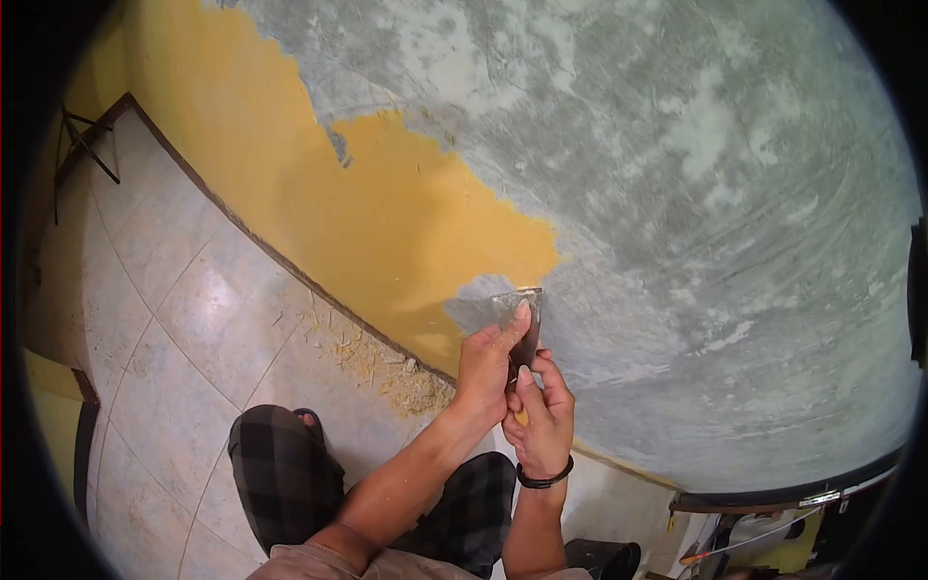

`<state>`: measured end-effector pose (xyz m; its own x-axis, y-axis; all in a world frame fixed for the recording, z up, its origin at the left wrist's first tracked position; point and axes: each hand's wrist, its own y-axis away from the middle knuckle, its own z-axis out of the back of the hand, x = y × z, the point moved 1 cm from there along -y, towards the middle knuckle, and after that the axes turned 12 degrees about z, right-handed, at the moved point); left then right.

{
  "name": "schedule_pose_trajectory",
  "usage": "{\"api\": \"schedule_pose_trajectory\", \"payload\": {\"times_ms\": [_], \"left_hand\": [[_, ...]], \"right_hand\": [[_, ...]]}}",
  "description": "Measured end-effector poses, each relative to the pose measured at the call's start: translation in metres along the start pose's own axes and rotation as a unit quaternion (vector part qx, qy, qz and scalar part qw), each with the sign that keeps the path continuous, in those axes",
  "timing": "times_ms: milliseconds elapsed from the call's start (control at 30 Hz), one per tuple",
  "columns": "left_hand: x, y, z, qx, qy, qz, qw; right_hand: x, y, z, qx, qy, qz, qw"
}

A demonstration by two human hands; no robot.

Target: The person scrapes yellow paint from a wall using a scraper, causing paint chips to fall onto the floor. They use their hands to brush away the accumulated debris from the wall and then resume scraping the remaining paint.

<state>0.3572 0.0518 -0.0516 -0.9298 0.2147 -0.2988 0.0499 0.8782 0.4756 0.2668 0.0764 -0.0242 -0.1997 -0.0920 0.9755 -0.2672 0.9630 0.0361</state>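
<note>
A paint scraper point(531, 340) has its blade edge against the wall, at the border between yellow paint point(387, 222) and bare grey plaster point(696, 280). My right hand point(544, 416) is closed around its handle, where a bit of yellow shows between the fingers. Higher up, my left hand point(485, 365) grips the blade section, with the thumb lying along the metal. Most of the handle is hidden by my fingers. Just left of the blade is a small grey patch point(474, 303) within the yellow.
Paint shavings point(411, 385) lie piled on the tiled floor point(184, 387) along the dark baseboard point(261, 244). A thin black metal stand point(82, 145) is at the far left. At lower right, a dark ledge point(773, 501) has several objects below it.
</note>
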Motion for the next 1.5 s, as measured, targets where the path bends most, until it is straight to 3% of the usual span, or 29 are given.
{"api": "schedule_pose_trajectory", "payload": {"times_ms": [133, 233, 267, 367, 400, 433, 500, 567, 633, 800, 900, 1000, 1100, 1233, 1333, 1400, 1500], "left_hand": [[0.003, -0.011, 0.003, 0.041, -0.011, -0.001, 0.999], [0.002, -0.007, -0.008, -0.024, 0.027, -0.045, 0.998], [0.001, 0.0, -0.007, -0.015, 0.022, -0.01, 1.0], [0.002, -0.008, -0.007, 0.023, -0.026, -0.057, 0.998], [-0.004, -0.01, -0.012, -0.009, -0.001, -0.081, 0.997], [-0.015, -0.007, -0.013, -0.009, -0.005, -0.077, 0.997], [-0.033, 0.003, -0.002, 0.023, -0.028, 0.011, 0.999], [-0.021, 0.009, -0.001, 0.077, -0.03, -0.009, 0.996], [-0.004, 0.005, -0.006, -0.005, -0.037, -0.005, 0.999], [-0.005, 0.004, -0.005, -0.033, 0.028, -0.01, 0.999], [-0.013, 0.003, -0.006, -0.006, -0.029, 0.015, 0.999], [-0.016, 0.0, -0.008, 0.004, 0.006, -0.039, 0.999], [-0.008, 0.002, -0.003, 0.017, -0.02, 0.022, 0.999], [-0.026, 0.01, -0.012, 0.036, -0.043, 0.026, 0.998], [-0.002, 0.012, -0.01, 0.035, 0.003, 0.035, 0.999], [-0.008, -0.003, -0.011, 0.024, 0.028, -0.025, 0.999], [-0.022, -0.005, -0.009, 0.018, 0.075, -0.007, 0.997]], "right_hand": [[0.004, -0.006, -0.002, -0.006, 0.002, 0.01, 1.0], [-0.001, -0.009, 0.003, 0.005, -0.015, 0.001, 1.0], [0.0, 0.004, 0.008, 0.001, -0.014, -0.005, 1.0], [0.007, -0.001, 0.0, 0.0, 0.011, 0.029, 1.0], [0.012, -0.01, -0.008, 0.019, 0.001, 0.026, 0.999], [0.014, -0.019, -0.016, 0.041, -0.009, 0.024, 0.999], [0.005, -0.017, -0.019, 0.062, -0.017, 0.028, 0.998], [0.005, -0.002, -0.016, 0.0, 0.005, 0.036, 0.999], [0.007, -0.003, -0.009, 0.002, 0.005, 0.029, 1.0], [0.007, -0.001, -0.012, 0.001, 0.018, 0.01, 1.0], [0.012, -0.01, -0.02, -0.003, 0.012, 0.021, 1.0], [0.007, -0.01, -0.018, -0.012, 0.001, 0.01, 1.0], [0.013, -0.006, -0.021, 0.001, 0.025, 0.027, 0.999], [0.019, -0.012, -0.022, -0.026, -0.003, 0.018, 1.0], [0.02, 0.004, -0.019, -0.002, 0.074, 0.037, 0.997], [0.018, -0.015, -0.024, 0.008, 0.05, 0.035, 0.998], [0.028, -0.015, -0.022, 0.023, 0.027, 0.007, 0.999]]}}
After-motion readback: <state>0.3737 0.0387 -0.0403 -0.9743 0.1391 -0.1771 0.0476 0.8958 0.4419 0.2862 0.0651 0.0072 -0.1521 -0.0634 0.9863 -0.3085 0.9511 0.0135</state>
